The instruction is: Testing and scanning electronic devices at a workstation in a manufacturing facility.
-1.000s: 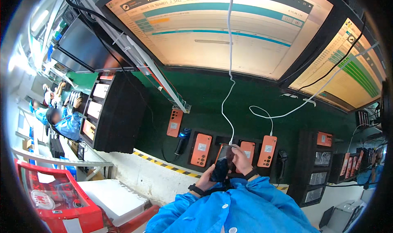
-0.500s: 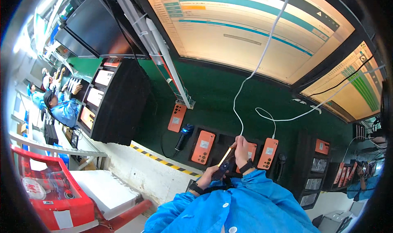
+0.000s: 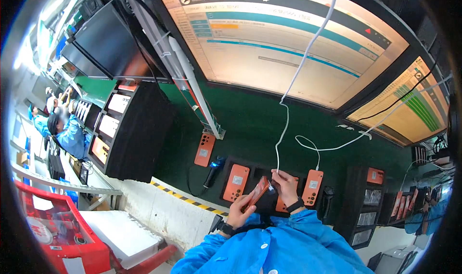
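My left hand [image 3: 237, 213] is closed around the lower end of an orange phone [image 3: 256, 195], which is tilted up with one long edge toward me. Just right of its top end, my right hand [image 3: 287, 187] pinches the end of a white cable [image 3: 284, 129] hanging from above. The plug is mostly hidden by my fingers, and a small gap seems to lie between hand and phone. Partly covered by my right wrist is another orange phone [image 3: 281, 205]. To its right lies an orange phone [image 3: 313, 187] with a white cable at its top end.
Left of my hands, an orange phone [image 3: 236, 182] lies in a black tray, beside a handheld scanner [image 3: 213, 172]. Another phone [image 3: 205, 150] lies by a metal post. Monitors [image 3: 284, 47] stand behind. Black racks [image 3: 139, 134] holding phones flank the bench; co-workers [image 3: 72, 134] sit far left.
The phone in my left hand has turned, showing its orange side instead of a dark face with a bright edge. My right hand has moved off its upper edge, still holding the cable.
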Demonstrator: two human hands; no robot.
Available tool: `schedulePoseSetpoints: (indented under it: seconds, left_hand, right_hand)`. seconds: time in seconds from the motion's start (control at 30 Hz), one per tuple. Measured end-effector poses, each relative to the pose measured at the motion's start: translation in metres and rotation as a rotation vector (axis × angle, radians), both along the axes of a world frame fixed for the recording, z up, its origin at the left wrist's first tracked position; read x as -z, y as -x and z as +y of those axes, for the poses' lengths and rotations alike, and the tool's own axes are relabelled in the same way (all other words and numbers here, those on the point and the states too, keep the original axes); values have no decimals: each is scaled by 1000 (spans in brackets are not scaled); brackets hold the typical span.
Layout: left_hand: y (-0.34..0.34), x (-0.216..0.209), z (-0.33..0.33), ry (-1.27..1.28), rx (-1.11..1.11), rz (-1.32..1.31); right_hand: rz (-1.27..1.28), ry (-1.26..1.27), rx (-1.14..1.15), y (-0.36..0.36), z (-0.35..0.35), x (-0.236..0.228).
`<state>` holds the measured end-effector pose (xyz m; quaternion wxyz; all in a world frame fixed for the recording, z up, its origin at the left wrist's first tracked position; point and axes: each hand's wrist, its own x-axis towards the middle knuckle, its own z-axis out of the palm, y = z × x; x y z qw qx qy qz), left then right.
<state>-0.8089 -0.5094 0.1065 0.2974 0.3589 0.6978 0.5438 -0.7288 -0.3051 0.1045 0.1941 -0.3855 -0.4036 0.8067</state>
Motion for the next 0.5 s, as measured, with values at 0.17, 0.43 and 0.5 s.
schedulePoseSetpoints:
  seconds: [0.17, 0.43, 0.5]
  left_hand:
    - [-2, 0, -3, 121, -101, 586]
    - [-5, -9, -5, 180, -162, 738]
    - [-4, -10, -4, 183, -174, 761]
  right_hand:
    - [-30, -18, 19, -7, -5, 6]
    - [52, 41, 20, -1, -10, -16]
    - [-61, -199, -22, 1, -11, -24]
